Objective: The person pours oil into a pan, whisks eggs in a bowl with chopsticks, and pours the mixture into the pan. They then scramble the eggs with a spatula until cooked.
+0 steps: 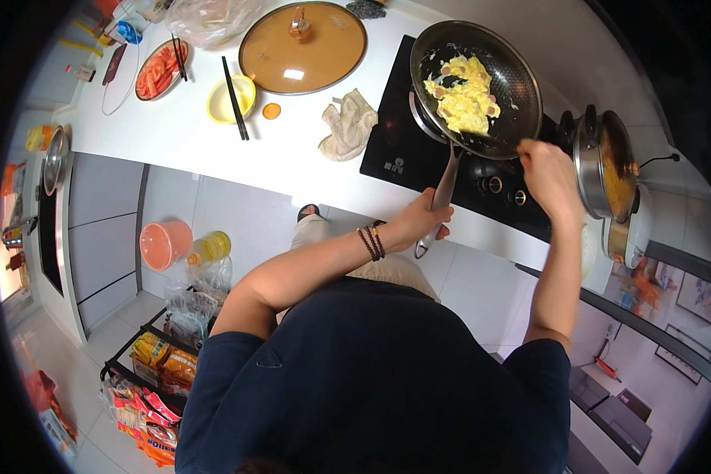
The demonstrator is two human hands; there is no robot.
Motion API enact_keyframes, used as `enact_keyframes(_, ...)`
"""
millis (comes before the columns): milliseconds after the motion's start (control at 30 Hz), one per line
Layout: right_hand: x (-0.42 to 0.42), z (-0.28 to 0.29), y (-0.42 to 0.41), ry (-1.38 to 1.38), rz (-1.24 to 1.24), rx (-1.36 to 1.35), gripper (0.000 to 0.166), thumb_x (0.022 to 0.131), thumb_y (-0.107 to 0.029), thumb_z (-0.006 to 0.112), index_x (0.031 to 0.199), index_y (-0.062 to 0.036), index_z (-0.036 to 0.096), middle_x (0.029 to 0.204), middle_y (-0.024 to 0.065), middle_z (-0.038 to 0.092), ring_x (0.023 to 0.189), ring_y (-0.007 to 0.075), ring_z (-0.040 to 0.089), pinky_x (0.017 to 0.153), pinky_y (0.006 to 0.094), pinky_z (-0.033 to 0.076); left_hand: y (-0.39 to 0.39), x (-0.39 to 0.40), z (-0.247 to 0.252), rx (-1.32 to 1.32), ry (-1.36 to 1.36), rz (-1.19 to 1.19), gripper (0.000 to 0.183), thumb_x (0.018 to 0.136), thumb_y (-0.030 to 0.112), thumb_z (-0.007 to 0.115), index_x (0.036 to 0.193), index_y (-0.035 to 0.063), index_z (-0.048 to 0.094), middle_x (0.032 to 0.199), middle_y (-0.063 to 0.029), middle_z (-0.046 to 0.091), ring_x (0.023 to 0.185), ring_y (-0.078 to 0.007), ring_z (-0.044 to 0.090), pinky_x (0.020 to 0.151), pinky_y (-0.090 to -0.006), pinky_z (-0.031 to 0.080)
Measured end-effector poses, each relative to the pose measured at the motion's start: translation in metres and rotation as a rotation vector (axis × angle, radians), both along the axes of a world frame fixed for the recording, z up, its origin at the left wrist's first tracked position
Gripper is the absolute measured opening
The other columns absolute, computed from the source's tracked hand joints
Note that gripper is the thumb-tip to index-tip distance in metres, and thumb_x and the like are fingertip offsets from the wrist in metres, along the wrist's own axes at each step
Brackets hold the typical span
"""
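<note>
My left hand (419,219) is closed around the metal handle (447,178) of a dark frying pan (518,83). The pan is tilted over the black cooktop (394,139). Scrambled egg (465,98) with round pinkish slices lies in the pan. At the near right rim, my right hand (550,178) grips a dark cooking utensil (497,141), which reaches in to the lower edge of the egg. Its shape is hard to make out against the pan.
Left of the cooktop are a cloth glove (349,125), a glass lid (302,56), a yellow bowl (218,103) with chopsticks (233,95) across it, and a plate of sliced tomato (159,71). A lidded steel pot (589,166) stands to the right. A pink bucket (166,244) is on the floor.
</note>
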State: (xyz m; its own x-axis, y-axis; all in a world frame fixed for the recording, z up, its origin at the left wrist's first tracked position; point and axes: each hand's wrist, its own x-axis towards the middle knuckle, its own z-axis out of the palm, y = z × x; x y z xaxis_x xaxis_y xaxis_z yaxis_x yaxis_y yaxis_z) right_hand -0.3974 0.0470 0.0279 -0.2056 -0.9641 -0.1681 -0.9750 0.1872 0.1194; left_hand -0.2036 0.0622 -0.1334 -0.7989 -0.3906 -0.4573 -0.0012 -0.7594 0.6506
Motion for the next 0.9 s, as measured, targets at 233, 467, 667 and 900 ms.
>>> enact_keyframes(233,-0.037,-0.027,-0.038,-0.012,-0.109,-0.365,0.016,0.086,-0.012,0.053,0.093,-0.0051,0.065,0.089,0.0225,0.064,0.087,0.0395,0.061,0.073,0.0476,0.048,-0.003,0.001,0.004,0.015,-0.017,-0.022,0.026,0.094,0.015,0.054,0.108,0.0003,0.037,0.089,-0.0072,0.051,0.073,-0.0149,0.056,0.064,-0.0272,0.049)
enact_keyframes(467,-0.101,-0.041,-0.004,-0.457,-0.584,-0.295,0.018,0.086,-0.009,0.049,0.086,0.0007,0.064,0.061,0.0126,0.062,0.052,0.0191,0.061,0.047,0.0323,0.043,-0.004,-0.001,0.001,0.046,-0.024,-0.036,0.027,0.094,0.015,0.054,0.109,0.0004,0.038,0.091,-0.0071,0.051,0.072,-0.0148,0.057,0.063,-0.0268,0.049)
enact_keyframes(667,-0.107,-0.1,-0.061,-0.949,-0.654,-0.395,0.015,0.089,-0.013,0.053,0.085,-0.0043,0.065,0.063,0.0057,0.061,0.044,0.0058,0.047,0.036,0.0226,0.031,-0.004,0.0,0.004,0.043,-0.006,-0.036,0.026,0.093,0.015,0.054,0.105,0.0013,0.036,0.089,-0.0086,0.049,0.07,-0.0155,0.057,0.061,-0.0274,0.05)
enact_keyframes(900,-0.017,-0.062,-0.047,-0.032,0.161,-0.296,0.017,0.082,-0.011,0.059,0.097,-0.0078,0.066,0.08,0.0182,0.064,0.077,0.0353,0.064,0.068,0.0439,0.051,-0.004,0.0,0.005,0.033,-0.042,-0.039,0.023,0.094,0.015,0.054,0.106,0.0026,0.039,0.091,-0.0077,0.051,0.074,-0.016,0.057,0.062,-0.0278,0.049)
